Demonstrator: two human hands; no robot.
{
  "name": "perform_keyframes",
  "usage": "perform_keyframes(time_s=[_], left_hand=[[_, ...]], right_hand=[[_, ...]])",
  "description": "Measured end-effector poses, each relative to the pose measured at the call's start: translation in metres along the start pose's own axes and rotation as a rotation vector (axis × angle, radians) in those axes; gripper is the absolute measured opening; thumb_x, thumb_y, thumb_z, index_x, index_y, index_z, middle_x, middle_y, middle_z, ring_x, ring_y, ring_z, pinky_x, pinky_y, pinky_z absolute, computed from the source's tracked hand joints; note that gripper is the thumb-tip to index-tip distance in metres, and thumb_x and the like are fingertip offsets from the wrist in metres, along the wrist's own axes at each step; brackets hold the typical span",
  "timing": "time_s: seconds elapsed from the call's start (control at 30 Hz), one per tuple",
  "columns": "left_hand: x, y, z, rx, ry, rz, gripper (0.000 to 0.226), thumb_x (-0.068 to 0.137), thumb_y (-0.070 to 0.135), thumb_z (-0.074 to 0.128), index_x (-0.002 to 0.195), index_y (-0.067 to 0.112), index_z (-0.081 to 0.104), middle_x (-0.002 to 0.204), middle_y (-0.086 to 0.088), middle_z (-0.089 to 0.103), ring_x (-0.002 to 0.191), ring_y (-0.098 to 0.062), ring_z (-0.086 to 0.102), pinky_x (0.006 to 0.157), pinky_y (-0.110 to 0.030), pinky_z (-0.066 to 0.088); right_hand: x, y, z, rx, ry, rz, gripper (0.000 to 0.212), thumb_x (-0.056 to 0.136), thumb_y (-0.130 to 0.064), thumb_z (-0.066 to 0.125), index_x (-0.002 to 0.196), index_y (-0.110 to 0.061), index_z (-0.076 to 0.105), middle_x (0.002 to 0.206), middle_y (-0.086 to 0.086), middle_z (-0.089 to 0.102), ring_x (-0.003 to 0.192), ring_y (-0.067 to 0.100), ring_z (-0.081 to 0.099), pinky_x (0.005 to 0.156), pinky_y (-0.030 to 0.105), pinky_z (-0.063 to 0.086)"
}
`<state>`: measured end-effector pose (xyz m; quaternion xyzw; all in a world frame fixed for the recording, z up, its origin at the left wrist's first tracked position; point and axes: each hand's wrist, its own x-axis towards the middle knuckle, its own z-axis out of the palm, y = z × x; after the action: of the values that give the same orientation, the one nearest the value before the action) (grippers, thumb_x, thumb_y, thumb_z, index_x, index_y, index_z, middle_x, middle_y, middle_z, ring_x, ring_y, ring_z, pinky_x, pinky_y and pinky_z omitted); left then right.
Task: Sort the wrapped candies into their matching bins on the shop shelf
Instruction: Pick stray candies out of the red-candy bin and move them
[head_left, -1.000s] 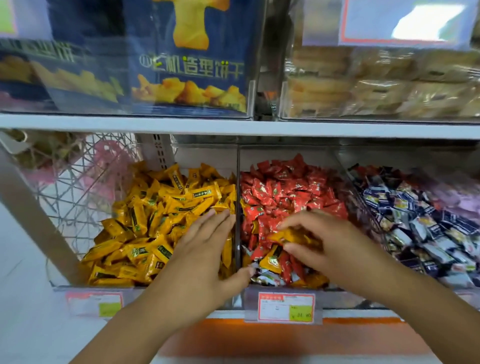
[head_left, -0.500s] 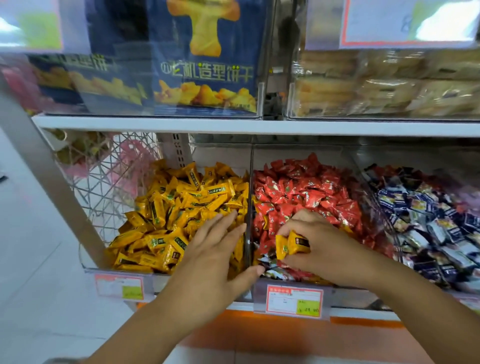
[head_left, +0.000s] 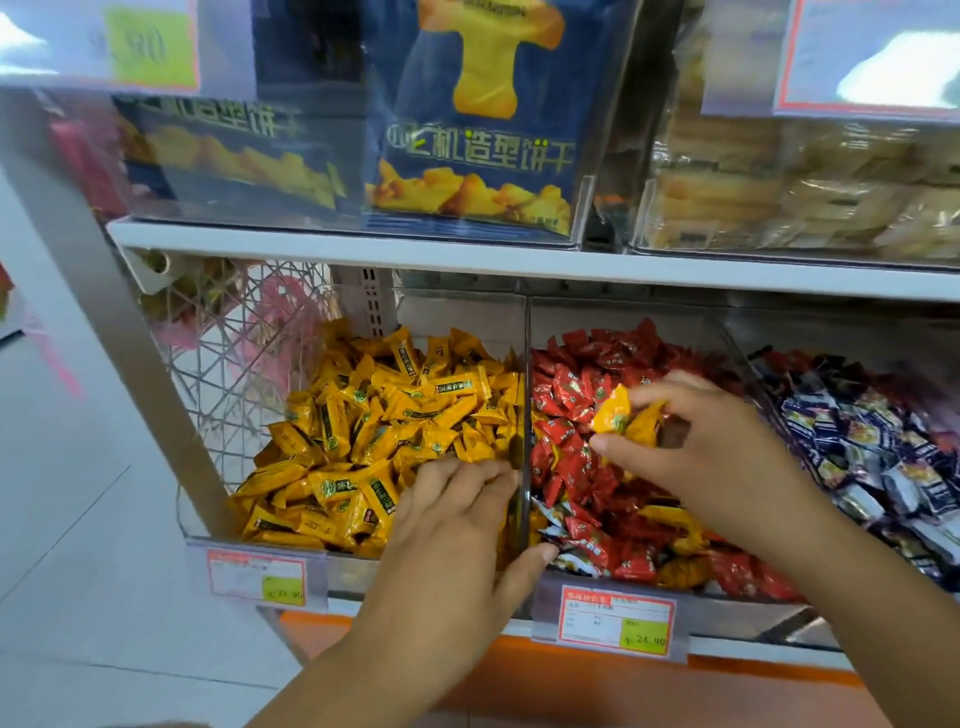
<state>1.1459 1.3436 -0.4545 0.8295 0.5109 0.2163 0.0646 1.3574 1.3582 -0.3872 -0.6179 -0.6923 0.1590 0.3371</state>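
Three clear bins sit side by side on the lower shelf. The left bin (head_left: 358, 569) is full of yellow candies (head_left: 374, 431). The middle bin (head_left: 727, 605) holds red candies (head_left: 571, 395) with some yellow and blue-white strays near its front. The right bin (head_left: 737, 343) holds blue-and-white candies (head_left: 857, 441). My right hand (head_left: 717, 457) is raised over the red pile and pinches a couple of yellow candies (head_left: 623, 415) between thumb and fingers. My left hand (head_left: 457, 530) lies flat at the front right of the yellow bin, thumb across the divider (head_left: 524, 374), fingers apart, holding nothing.
Price tags (head_left: 618, 621) hang on the bin fronts. The upper shelf (head_left: 467, 254) carries blue biscuit packs (head_left: 478, 135) and clear boxes of pale pastries (head_left: 805, 187). A wire mesh panel (head_left: 234, 364) and the grey shelf upright (head_left: 104, 291) stand left of the yellow bin.
My right hand has lifted out of the red pile with yellow candies pinched in its fingers. My left hand stays at the divider. The view has shifted right and closer.
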Motion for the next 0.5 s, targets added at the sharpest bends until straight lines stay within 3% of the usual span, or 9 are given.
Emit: perform_keyframes(time_s=[0.1,0.17,0.23,0.3,0.4,0.43,0.5], left_hand=[[-0.001,0.001,-0.002,-0.013,0.020,0.000,0.066,0.086,0.067,0.038,0.130,0.022,0.058,0.113,0.012,0.057,0.103,-0.010,0.045,0.084,-0.026,0.041],[-0.002,0.002,-0.005,-0.011,-0.023,-0.032,0.069,0.088,0.073,0.031,0.143,0.032,0.041,0.109,0.019,0.046,0.106,-0.006,0.045,0.085,-0.022,0.030],[-0.004,-0.002,-0.003,0.023,-0.029,-0.019,0.072,0.086,0.077,0.023,0.145,0.037,0.034,0.101,0.024,0.037,0.105,-0.003,0.044,0.082,-0.021,0.025],[-0.003,-0.001,-0.004,0.011,-0.042,-0.028,0.081,0.079,0.080,0.014,0.145,0.037,0.035,0.098,0.027,0.037,0.104,-0.001,0.045,0.082,-0.022,0.025],[-0.006,-0.004,-0.002,-0.005,-0.053,-0.005,0.084,0.076,0.080,0.008,0.145,0.040,0.034,0.096,0.031,0.040,0.102,-0.001,0.048,0.084,-0.023,0.028],[-0.006,-0.005,-0.001,-0.009,-0.043,0.001,0.082,0.078,0.080,0.011,0.144,0.039,0.037,0.094,0.031,0.041,0.098,-0.001,0.050,0.083,-0.024,0.031],[-0.005,-0.007,0.002,-0.008,-0.024,0.009,0.074,0.084,0.078,0.019,0.137,0.034,0.049,0.087,0.031,0.042,0.087,-0.003,0.055,0.077,-0.025,0.036]], right_hand=[[0.021,-0.023,0.014,0.237,0.084,-0.043,0.025,0.073,-0.041,0.077,0.096,-0.044,0.069,0.098,-0.016,0.064,0.092,0.004,0.062,0.088,0.029,0.048],[0.035,-0.031,0.029,0.330,-0.063,-0.063,0.049,0.070,-0.044,0.078,0.115,-0.047,0.061,0.112,-0.010,0.066,0.102,0.008,0.063,0.094,0.037,0.051],[0.041,-0.031,0.035,0.384,-0.245,-0.003,0.067,0.077,-0.028,0.078,0.134,-0.043,0.047,0.123,0.001,0.061,0.107,0.009,0.062,0.095,0.030,0.051],[0.041,-0.024,0.022,0.282,-0.253,-0.030,0.055,0.087,-0.015,0.069,0.130,-0.043,0.048,0.119,-0.004,0.061,0.104,0.000,0.061,0.087,0.014,0.048],[0.029,-0.009,0.005,0.012,-0.216,-0.103,0.026,0.094,-0.018,0.059,0.097,-0.044,0.065,0.096,-0.022,0.065,0.081,-0.014,0.059,0.067,0.002,0.043],[0.023,-0.006,0.006,-0.037,-0.259,-0.119,0.024,0.095,-0.020,0.058,0.097,-0.042,0.067,0.099,-0.023,0.065,0.082,-0.015,0.057,0.069,0.003,0.042],[0.018,0.007,0.022,-0.195,-0.341,-0.191,0.027,0.097,-0.026,0.053,0.119,-0.040,0.062,0.125,-0.023,0.057,0.111,-0.012,0.046,0.098,0.014,0.038]])
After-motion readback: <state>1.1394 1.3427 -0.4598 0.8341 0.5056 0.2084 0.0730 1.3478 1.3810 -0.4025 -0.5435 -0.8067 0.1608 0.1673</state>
